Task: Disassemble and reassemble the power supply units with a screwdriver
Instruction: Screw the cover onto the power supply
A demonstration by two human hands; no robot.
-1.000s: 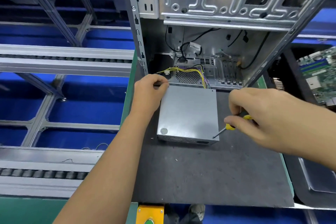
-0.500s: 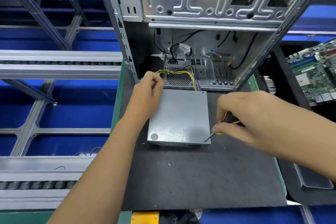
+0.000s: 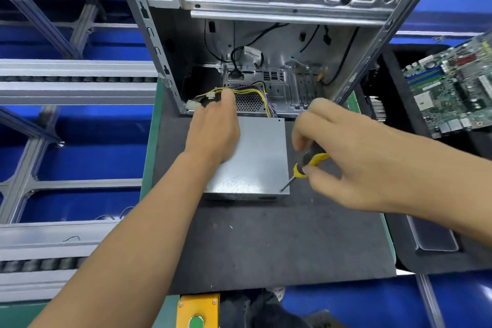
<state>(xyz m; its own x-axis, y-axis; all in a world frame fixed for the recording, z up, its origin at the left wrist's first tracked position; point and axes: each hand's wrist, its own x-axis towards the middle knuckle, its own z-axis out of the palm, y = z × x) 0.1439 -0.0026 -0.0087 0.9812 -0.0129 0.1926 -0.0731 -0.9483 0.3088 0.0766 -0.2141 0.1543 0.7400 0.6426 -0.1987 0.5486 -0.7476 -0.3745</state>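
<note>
Head view: one grey sheet-metal power supply unit (image 3: pixel 255 157), boxy with a speckled flat top, lies on the dark mat (image 3: pixel 266 242), its far end at the mouth of the open computer case (image 3: pixel 266 34). Bare mat lies open in front of it; a narrow strip shows on its right. Left hand (image 3: pixel 215 130) lies flat on the unit's top left, fingers together, reaching to the yellow wire bundle (image 3: pixel 239 92). Right hand (image 3: pixel 346 154) pinches one screwdriver (image 3: pixel 306 165), black-and-yellow handle, thin shaft, tip at the unit's near right corner. One green circuit board (image 3: pixel 452 88) sits far right. One yellow button box (image 3: pixel 198 311) sits at the near edge.
</note>
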